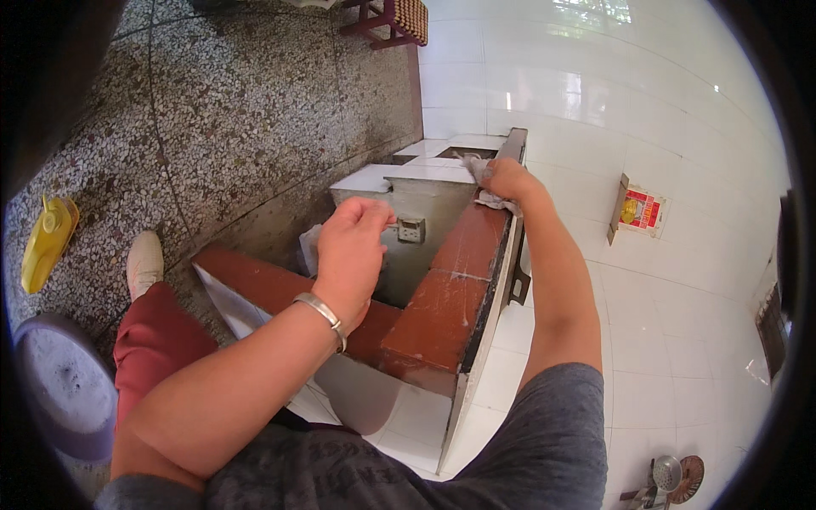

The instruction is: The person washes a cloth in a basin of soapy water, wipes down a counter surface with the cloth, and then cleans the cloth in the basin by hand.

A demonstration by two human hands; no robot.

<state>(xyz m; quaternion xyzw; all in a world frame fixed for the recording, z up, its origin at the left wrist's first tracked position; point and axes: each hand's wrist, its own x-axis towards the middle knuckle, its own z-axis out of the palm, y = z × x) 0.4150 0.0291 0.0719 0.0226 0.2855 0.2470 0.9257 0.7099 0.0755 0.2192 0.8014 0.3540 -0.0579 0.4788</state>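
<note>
At the far end of a reddish-brown tiled ledge point(449, 299), my right hand point(510, 178) grips a crumpled pale grey cloth point(477, 167). The cloth lies against the ledge top, and part of it hangs out below my palm. Wet streaks show on the nearer tiles. My left hand point(354, 248), with a metal bangle at the wrist, hovers over the hollow within the tiled structure. Its fingers are curled together, and nothing shows in them. Behind its fingertips is a small box-like fitting point(411, 229) on the grey inner wall.
On the terrazzo floor point(255, 95) at left are a yellow plastic bottle point(50, 245) and a purple basin point(67, 382) of sudsy water. A stool point(395, 22) stands at the top. Metal kitchen utensils point(667, 473) hang on the white tiled wall point(650, 331), which also bears a small shelf point(618, 210).
</note>
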